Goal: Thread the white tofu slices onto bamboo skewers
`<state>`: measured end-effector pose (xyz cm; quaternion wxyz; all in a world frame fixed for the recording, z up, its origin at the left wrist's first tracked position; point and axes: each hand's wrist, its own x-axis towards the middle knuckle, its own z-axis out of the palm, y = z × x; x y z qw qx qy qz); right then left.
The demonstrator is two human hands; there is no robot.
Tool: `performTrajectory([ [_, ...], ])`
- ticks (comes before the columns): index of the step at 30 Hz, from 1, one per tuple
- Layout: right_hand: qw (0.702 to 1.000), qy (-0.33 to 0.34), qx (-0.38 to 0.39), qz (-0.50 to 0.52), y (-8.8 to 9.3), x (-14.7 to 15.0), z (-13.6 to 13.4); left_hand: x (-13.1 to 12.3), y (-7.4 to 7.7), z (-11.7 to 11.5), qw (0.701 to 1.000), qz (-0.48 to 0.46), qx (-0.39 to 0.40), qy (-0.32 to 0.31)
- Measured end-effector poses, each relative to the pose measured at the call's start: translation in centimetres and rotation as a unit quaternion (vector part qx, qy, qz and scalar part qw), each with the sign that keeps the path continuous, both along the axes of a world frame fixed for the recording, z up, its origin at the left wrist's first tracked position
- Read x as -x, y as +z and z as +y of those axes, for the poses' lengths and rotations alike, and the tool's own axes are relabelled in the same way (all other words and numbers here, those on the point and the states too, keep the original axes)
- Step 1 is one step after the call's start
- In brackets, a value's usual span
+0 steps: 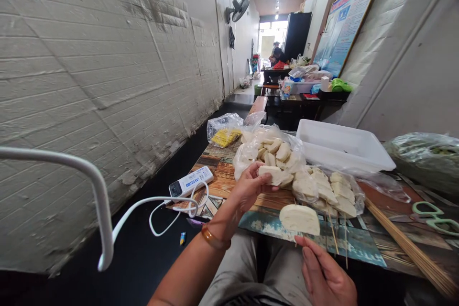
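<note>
My left hand (249, 186) is closed on a pale, flat bun slice (270, 173), lifted just in front of an open plastic bag of buns (276, 150). My right hand (324, 275) pinches the lower end of a thin bamboo skewer (297, 241) that carries another white bun slice (299, 219) above the table's near edge. A second heap of bun slices on plastic (330, 191) lies just beyond, with several skewers sticking out toward me.
A white plastic tray (340, 146) stands behind the buns. A bundle of bamboo skewers (405, 244) and green scissors (433, 215) lie at right. A power strip (190, 181) with white cable sits at the table's left edge, beside a brick wall.
</note>
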<state>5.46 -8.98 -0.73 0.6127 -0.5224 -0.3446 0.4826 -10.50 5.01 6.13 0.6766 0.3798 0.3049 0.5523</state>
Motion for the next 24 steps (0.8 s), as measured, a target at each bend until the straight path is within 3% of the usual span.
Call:
performTrajectory([
  [11, 0.987, -0.008, -0.046, -0.155, 1.2, -0.7, -0.4, 0.7, 0.8, -3.2, 0.996, 0.073, -0.033, -0.049],
  [15, 0.986, 0.002, -0.053, -0.158, 1.0, -0.8, -0.7, 0.9, 0.7, -3.2, 0.996, 0.085, -0.026, -0.005],
  [24, 0.985, 0.072, -0.048, -0.147, 1.1, -0.8, -0.9, 0.3, 0.6, -3.5, 0.999, 0.037, 0.009, -0.029],
])
